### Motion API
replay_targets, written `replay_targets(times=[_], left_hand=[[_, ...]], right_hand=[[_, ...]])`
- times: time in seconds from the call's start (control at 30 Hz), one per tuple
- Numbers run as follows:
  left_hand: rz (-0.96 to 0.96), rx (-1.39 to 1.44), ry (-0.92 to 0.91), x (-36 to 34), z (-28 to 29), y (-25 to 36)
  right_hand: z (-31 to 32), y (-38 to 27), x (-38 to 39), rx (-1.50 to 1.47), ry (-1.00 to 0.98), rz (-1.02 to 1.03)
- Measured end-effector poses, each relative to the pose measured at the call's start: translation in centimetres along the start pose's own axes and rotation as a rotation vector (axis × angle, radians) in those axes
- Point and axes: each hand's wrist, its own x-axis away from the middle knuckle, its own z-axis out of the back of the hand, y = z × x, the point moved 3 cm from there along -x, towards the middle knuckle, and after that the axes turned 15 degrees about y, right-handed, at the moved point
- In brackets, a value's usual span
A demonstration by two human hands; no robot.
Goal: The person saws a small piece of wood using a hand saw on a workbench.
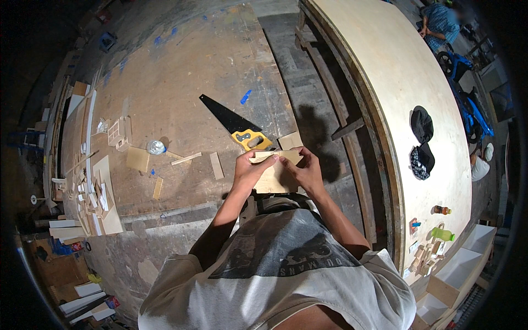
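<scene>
In front of my waist, a small flat piece of pale wood [290,156] is pinched between both hands. My left hand [249,169] grips its left end, and my right hand [306,170] closes on the right end, with the thumbs nearly meeting on the near side. Below them lies a light wooden board [269,182], partly covered by the hands. Just beyond my left hand rests a handsaw [250,137] with a black blade and yellow handle, its tip pointing to the far left. A square wooden offcut [289,141] lies right behind the held piece.
On the worn brown plywood [181,71] sit thin wooden strips [216,165], a clear container [157,147], a small wooden frame model [119,134] and stacked offcuts. A pale raised table [385,60] at right bears two dark caps [422,125] and bottles [442,235]. Two people are farther right.
</scene>
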Motion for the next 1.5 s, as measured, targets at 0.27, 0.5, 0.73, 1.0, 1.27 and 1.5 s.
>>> replay_targets(times=[0.27,0.5,0.73,1.0,1.27,1.5], left_hand=[[0.015,0.026,-0.009,0.2,0.1,0.0],[0.01,0.05,-0.003,0.3,-0.1,-0.2],[0.014,0.047,-0.014,0.7,-0.4,0.3],[0.013,0.039,0.004,0.5,-0.5,0.0],[-0.082,-0.014,0.05,0.7,-0.6,-0.1],[-0.212,-0.003,0.091,0.6,-0.5,-0.7]], right_hand=[[0.1,-0.6,0.2,-0.009,-0.017,-0.067],[0.2,-0.2,0.2,-0.017,-0.006,-0.043],[0.3,0.5,0.0,-0.026,0.016,-0.036],[0.5,0.2,0.0,-0.003,0.017,-0.03],[0.6,-0.3,0.2,-0.001,0.019,-0.028],[0.8,-1.7,0.6,0.016,0.033,0.028]])
